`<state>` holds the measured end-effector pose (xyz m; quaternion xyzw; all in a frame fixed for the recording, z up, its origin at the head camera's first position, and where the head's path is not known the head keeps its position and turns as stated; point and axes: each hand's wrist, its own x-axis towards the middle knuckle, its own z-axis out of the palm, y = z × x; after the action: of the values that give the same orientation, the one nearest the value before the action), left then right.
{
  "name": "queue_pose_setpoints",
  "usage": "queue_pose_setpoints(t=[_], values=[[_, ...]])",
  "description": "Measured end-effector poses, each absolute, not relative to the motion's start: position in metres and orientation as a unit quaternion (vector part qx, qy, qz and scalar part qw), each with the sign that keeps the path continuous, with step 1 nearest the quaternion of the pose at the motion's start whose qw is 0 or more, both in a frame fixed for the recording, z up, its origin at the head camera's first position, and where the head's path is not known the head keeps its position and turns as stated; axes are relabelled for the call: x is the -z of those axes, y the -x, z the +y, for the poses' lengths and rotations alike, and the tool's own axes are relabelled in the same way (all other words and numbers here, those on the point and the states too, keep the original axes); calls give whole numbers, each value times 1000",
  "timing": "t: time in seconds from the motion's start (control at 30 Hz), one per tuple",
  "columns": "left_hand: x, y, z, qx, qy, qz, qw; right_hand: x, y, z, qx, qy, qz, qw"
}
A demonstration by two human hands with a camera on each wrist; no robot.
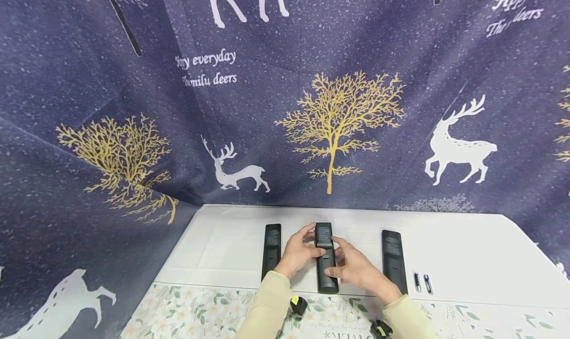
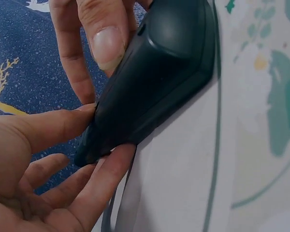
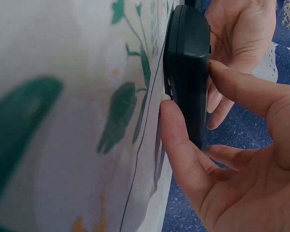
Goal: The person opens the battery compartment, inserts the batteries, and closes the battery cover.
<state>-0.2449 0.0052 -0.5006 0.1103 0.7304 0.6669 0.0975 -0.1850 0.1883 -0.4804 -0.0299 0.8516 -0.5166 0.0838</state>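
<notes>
A black remote control (image 1: pixel 327 279) lies back side up at the middle of the white surface, a printed label near its far end. From the left, my left hand (image 1: pixel 297 254) grips it, thumb on top and fingers at its side. My right hand (image 1: pixel 358 268) holds the opposite side, thumb resting on the back nearer to me. In the left wrist view the left fingers (image 2: pixel 108 169) pinch the narrow far end of the remote (image 2: pixel 159 63). The right wrist view has the right hand's fingers (image 3: pixel 179 140) and thumb on either side of the remote (image 3: pixel 186 58).
Two more black remotes lie back side up, one on the left (image 1: pixel 271 245) and one on the right (image 1: pixel 393 255). Beside the right one are two small dark-and-silver batteries (image 1: pixel 422 283). A floral cloth (image 1: pixel 200 309) covers the near edge; a blue deer-print curtain (image 1: pixel 285 106) hangs behind.
</notes>
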Motion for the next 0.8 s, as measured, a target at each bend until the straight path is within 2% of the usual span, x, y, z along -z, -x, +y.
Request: queue_pose_setpoints(t=[0.8], values=[[498, 242, 6, -645, -100, 752, 93, 482, 184, 188, 513, 38, 854, 82]])
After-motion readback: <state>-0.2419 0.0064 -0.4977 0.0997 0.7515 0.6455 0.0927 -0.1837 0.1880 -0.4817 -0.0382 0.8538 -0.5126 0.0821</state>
